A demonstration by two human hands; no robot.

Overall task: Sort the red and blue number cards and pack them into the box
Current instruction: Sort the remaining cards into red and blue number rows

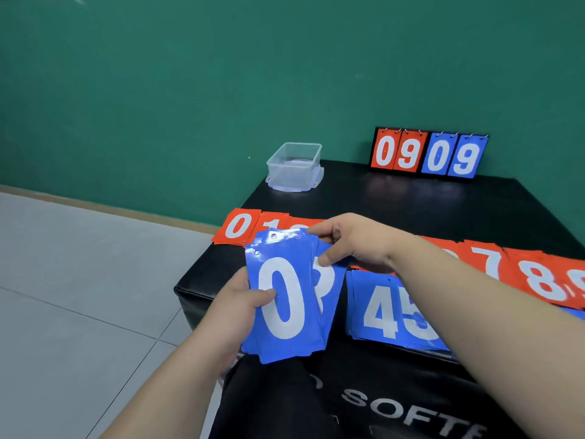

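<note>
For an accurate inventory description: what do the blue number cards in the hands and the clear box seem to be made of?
Blue number cards: probably thin plastic or laminated card, glossy; light glares near their top edges, beside small punched holes. Clear box: apparently transparent plastic, smooth; one sees straight through its walls, and the rim looks moulded.

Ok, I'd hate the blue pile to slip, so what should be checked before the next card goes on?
1. Grip: the left hand holds the blue stack, 0 on top: ok.
2. Pinch: the right hand holds the next blue card: ok.
3. That card's number readable: cannot tell, half hidden.
4. Stack edges squared: not ok, fanned.
5. The blue 4 and 5 cards gathered: not ok, lying on the table.
6. The clear box open: ok.
</note>
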